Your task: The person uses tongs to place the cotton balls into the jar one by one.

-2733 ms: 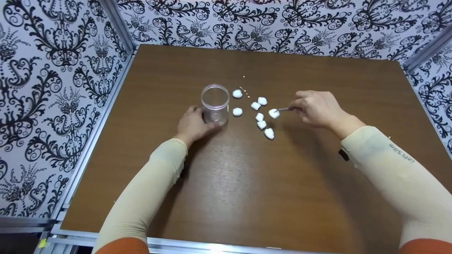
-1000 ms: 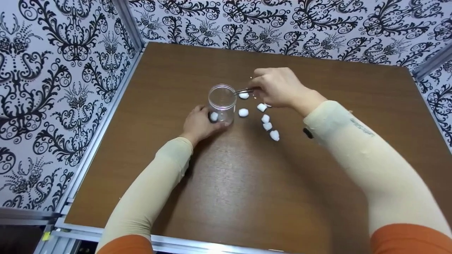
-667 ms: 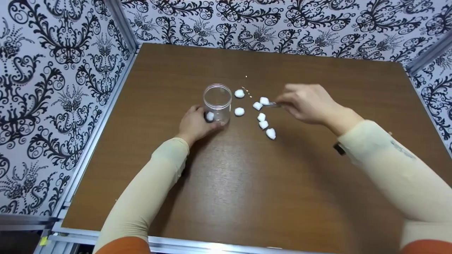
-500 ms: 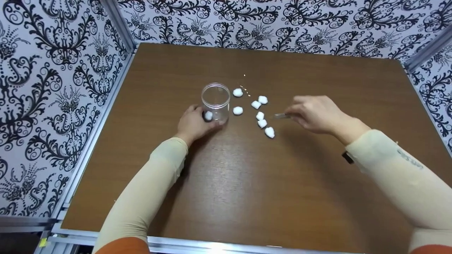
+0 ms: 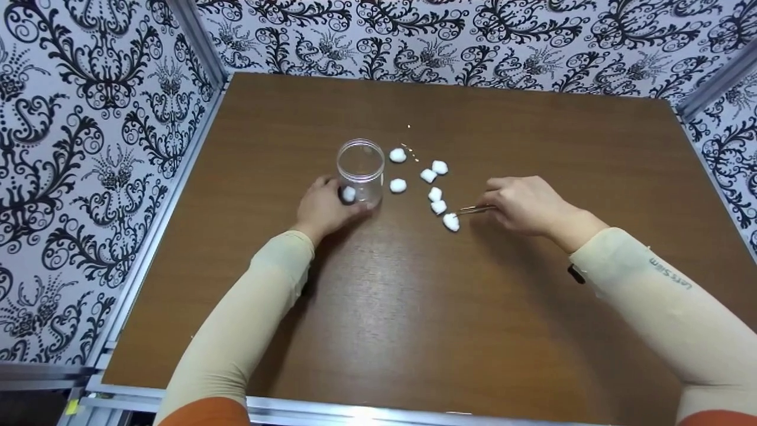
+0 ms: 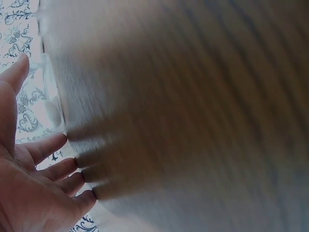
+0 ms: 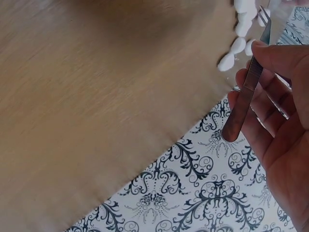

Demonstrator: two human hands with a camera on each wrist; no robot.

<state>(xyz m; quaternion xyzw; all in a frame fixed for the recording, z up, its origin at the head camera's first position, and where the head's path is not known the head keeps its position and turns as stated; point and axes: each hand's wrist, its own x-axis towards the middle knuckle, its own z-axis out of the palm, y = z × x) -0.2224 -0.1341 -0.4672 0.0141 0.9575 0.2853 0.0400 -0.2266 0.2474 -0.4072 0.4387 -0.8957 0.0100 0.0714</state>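
Note:
A clear, lidless jar (image 5: 371, 183) stands upright on the table, one white cotton ball (image 5: 349, 194) low inside it. My left hand (image 5: 326, 207) holds the jar near its base, thumb in front and fingers behind. Metal tweezers (image 7: 248, 87) are pinched between thumb and fingers of my right hand (image 5: 526, 206). In the head view their tips are at the nearest loose cotton ball (image 5: 451, 223); whether they grip it, I cannot tell. Several more cotton balls (image 5: 435, 193) lie between jar and tweezers, two of them close to the jar's right side.
Small pale crumbs (image 5: 412, 152) are scattered behind the cotton balls. The brown wooden table (image 5: 378, 331) has a metal frame (image 5: 331, 411) along its front edge. Patterned panels (image 5: 426, 41) rise at the back and sides.
Earlier the tweezers held a cotton ball; my right hand carried it left to the jar, where one now lies. That hand has since returned right and nearer, tweezers at another ball. Left hand stays put.

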